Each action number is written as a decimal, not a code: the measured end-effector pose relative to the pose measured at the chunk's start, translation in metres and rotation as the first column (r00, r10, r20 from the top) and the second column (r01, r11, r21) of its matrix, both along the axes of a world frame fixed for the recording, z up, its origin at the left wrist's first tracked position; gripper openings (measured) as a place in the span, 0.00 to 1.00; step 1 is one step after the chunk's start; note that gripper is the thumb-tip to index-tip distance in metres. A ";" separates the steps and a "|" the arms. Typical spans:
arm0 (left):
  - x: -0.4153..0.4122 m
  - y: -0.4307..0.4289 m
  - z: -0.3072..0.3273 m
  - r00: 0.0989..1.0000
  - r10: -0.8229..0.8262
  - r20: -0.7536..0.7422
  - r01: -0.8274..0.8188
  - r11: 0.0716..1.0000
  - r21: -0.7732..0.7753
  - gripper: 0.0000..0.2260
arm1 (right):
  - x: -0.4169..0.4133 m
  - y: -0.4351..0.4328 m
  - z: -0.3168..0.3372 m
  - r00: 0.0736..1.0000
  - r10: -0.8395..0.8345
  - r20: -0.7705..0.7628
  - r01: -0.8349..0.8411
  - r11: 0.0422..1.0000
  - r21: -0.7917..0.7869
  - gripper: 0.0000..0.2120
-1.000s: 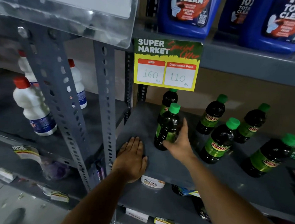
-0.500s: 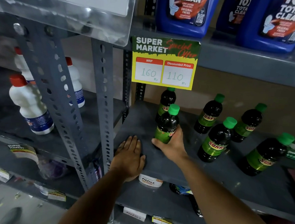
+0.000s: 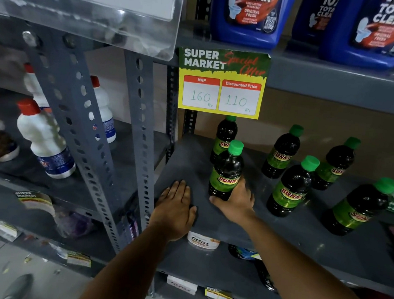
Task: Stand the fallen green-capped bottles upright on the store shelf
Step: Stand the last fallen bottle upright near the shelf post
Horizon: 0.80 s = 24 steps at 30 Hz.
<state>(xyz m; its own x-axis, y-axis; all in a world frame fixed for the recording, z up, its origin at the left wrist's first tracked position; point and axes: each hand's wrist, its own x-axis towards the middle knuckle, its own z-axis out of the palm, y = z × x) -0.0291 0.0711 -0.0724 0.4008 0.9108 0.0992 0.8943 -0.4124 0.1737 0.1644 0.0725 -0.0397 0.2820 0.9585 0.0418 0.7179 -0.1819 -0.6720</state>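
Big grey metal shelf (image 3: 301, 247) w/ holes in its posts fills most of the view. Up top sit big blue jugs (image 3: 246, 14); the labels read "TOTAL CLEAN", "ORIGINAL FRESH" and "10X". Hanging from the top shelf edge is a yellow and green price card (image 3: 222, 83): "SUPER MARKET", "Special Offer", "MRP 160", "Discounted Price 110". On the left side, behind the posts, stand white bottles w/ red caps (image 3: 43, 142); their blue labels are too blurry to read. On the mid shelf are 6 dark bottles w/ green caps and green "SUNNY" labels, all standing up, though the wide lens makes them look tilted. The front-left bottle (image 3: 226, 173) is held low down by the right hand (image 3: 236, 202), fingers wrapped round its base, thumb in front; the bottle's bottom looks to be on the shelf. Right behind it stands the back-left bottle (image 3: 224, 137). Further right: 2 more at the back (image 3: 281, 153) (image 3: 336, 165), 1 in the mid (image 3: 291, 187), 1 at far right near the front (image 3: 359, 207). The left hand (image 3: 174, 209) lies flat on the shelf, fingers spread out a bit, holding nothing, just beside the held bottle. Under the shelf edge peeks a small white tub lid (image 3: 204, 240) that says "FitFizz".
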 end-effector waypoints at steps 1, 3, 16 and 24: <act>0.000 0.000 0.000 1.000 0.000 0.002 0.000 1.000 0.001 0.33 | 0.002 0.000 -0.001 1.000 0.023 -0.007 -0.022 1.000 0.006 0.43; 0.000 0.000 -0.001 1.000 0.000 0.004 0.000 1.000 0.004 0.33 | 0.005 -0.002 0.000 0.998 0.050 -0.035 -0.048 0.998 0.037 0.40; 0.000 0.000 0.000 1.000 -0.003 -0.002 0.003 1.000 -0.011 0.33 | 0.008 -0.009 0.002 0.989 0.099 -0.106 -0.096 0.995 0.032 0.33; 0.002 -0.001 0.004 1.000 0.012 -0.022 -0.012 0.999 -0.037 0.31 | 0.006 -0.039 -0.016 0.984 0.179 0.009 -0.179 0.983 0.037 0.36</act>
<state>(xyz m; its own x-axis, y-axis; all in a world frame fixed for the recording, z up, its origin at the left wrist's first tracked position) -0.0267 0.0698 -0.0686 0.3915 0.9185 0.0565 0.9028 -0.3952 0.1693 0.1706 0.0336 -0.0561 0.1053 0.9913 0.0794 0.7401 -0.0248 -0.6721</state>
